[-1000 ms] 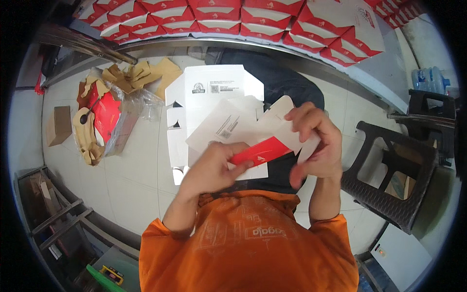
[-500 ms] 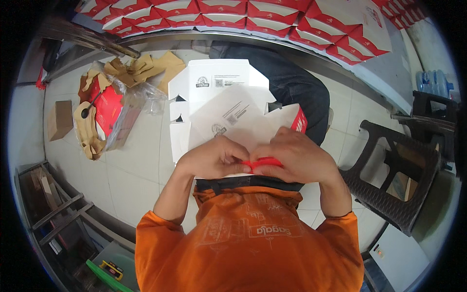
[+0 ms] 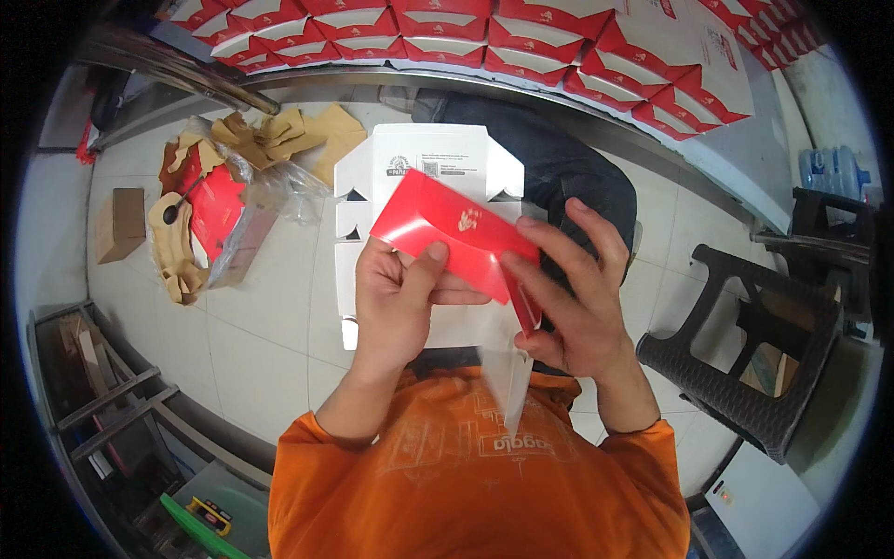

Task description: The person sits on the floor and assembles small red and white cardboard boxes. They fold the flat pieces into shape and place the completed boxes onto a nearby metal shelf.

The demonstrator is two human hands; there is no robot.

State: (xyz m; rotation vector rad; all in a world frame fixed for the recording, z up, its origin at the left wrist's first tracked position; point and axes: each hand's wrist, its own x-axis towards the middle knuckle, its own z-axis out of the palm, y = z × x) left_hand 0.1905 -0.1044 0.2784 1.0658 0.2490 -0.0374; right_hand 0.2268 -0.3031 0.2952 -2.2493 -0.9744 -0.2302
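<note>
A red and white cardboard box blank [image 3: 452, 233] is held up in front of my chest, its red side facing me. My left hand [image 3: 400, 298] grips its lower left part with the thumb pressed on the red panel. My right hand [image 3: 568, 298] clasps the right end, fingers spread over the fold. Below the hands a white flap [image 3: 507, 373] of the blank hangs down. Under the held piece lies a stack of flat white box blanks [image 3: 438, 163] on my lap.
Rows of folded red and white boxes [image 3: 521, 42] fill the top. Torn brown cardboard and plastic wrap [image 3: 214, 205] lie on the tiled floor at left, near a small brown box [image 3: 119, 224]. A dark woven stool [image 3: 745, 335] stands at right. A metal rack [image 3: 93, 391] is at lower left.
The blank has been turned so its red face shows toward me. Both hands have shifted apart along it, after being bunched together over white cardboard half a second ago.
</note>
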